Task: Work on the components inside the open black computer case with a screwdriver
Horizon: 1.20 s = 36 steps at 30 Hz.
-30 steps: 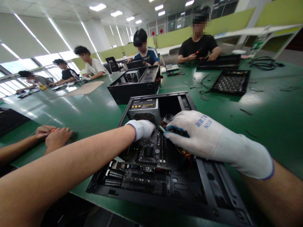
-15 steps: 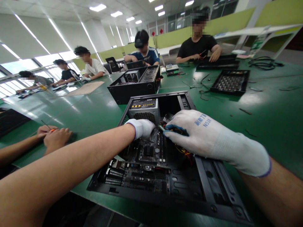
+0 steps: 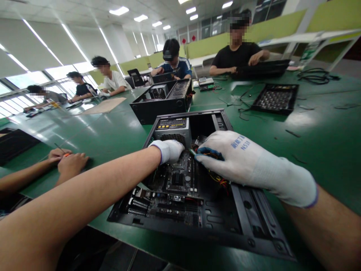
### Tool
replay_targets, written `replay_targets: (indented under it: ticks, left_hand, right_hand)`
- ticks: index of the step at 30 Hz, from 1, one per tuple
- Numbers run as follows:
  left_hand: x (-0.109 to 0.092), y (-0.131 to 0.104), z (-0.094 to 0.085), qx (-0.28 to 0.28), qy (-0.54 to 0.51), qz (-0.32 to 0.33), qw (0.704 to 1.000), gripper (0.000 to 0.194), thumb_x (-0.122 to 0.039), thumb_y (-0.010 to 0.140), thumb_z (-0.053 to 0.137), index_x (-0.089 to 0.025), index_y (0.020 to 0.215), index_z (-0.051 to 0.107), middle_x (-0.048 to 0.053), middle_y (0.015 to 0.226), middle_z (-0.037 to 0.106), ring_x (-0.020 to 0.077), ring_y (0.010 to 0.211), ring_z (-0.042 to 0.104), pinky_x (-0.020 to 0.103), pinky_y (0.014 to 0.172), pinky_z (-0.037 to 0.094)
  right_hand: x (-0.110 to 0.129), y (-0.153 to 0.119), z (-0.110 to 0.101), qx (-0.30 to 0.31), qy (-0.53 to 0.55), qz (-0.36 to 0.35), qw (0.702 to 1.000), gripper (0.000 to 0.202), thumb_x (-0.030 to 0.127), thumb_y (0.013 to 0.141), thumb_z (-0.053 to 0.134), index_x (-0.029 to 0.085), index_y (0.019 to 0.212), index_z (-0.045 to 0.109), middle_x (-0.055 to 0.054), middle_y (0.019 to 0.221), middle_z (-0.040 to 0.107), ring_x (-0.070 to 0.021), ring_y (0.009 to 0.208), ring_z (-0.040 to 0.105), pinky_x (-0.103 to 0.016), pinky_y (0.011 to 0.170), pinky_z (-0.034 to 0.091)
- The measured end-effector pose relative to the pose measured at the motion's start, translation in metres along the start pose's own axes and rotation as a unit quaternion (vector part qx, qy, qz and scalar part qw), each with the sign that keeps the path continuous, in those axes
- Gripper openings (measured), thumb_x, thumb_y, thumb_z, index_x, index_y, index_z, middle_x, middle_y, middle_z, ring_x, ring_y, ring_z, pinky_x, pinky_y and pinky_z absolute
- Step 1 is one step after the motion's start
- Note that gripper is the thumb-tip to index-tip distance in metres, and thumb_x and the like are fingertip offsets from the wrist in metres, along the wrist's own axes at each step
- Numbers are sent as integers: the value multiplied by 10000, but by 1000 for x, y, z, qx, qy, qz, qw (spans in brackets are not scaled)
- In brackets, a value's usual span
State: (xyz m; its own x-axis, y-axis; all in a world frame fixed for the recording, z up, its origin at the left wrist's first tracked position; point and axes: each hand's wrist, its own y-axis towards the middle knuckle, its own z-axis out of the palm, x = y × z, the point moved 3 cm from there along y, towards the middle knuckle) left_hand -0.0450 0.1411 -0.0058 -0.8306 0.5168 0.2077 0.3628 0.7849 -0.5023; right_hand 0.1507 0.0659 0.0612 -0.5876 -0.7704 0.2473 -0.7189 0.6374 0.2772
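Observation:
An open black computer case (image 3: 214, 235) lies on its side in front of me. Inside it are a motherboard (image 3: 180, 177) and a grey power supply (image 3: 172, 130) at the back left. My left hand (image 3: 170, 151), in a white glove, is closed at the board's far edge just below the power supply; its fingertips are mostly hidden. My right hand (image 3: 222, 152), in a white glove with blue fingertips, pinches a thin green strip (image 3: 193, 152), possibly a memory module. Yellow and red cables (image 3: 220, 180) run under the right palm.
A second open case (image 3: 159, 107) stands just beyond mine. Beyond to the right lie a black tray (image 3: 276, 98), loose dark strips and a cable coil (image 3: 318, 76). At left a neighbour's hands (image 3: 72, 160) hold a screwdriver. Several people sit around the green table (image 3: 113, 130).
Both my hands stay almost in place in the case. The view has shifted slightly. Across the table, the person in black has raised and tilted a black panel.

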Motion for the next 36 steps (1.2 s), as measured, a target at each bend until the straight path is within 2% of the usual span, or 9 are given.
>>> replay_targets:
  ticks: [4,9,16,23,36]
  left_hand:
    - [-1,-1,-2,4,1,-1,1000,402,-294,822,737,-175,1206,723,138,1249,745,297,1159,706,344,998,551]
    - [-7,-5,-4,22,6,3,1000,495,-375,786,800,-159,1222,715,143,1261,741,313,1166,701,341,1004,551]
    - [-15,-6,-7,29,12,10,999,442,-269,804,759,-146,1227,720,156,1238,749,307,1147,712,351,1006,553]
    - [-15,-5,-8,33,13,18,999,404,-272,816,766,-156,1202,738,149,1209,758,302,1144,711,355,1008,547]
    - [-14,-5,-5,55,23,25,998,539,-413,762,832,-188,1239,721,116,1209,766,301,1121,721,329,975,561]
  right_hand:
    - [2,1,-1,5,0,1,1000,355,460,1029,523,192,963,745,-86,935,720,-232,912,639,-341,831,441]
    - [3,2,-3,6,-11,6,1000,358,459,1032,524,188,954,745,-87,946,723,-227,917,645,-337,843,442]
    - [3,0,-2,1,-7,1,1000,362,471,1033,521,192,978,745,-94,977,731,-237,942,648,-349,861,447]
    - [1,0,-1,-2,-7,1,1000,363,480,1030,526,194,970,741,-94,978,730,-231,931,645,-341,846,442]
    - [2,1,-1,-1,-1,-2,1000,351,456,1031,522,197,976,752,-85,939,725,-230,910,642,-345,837,442]
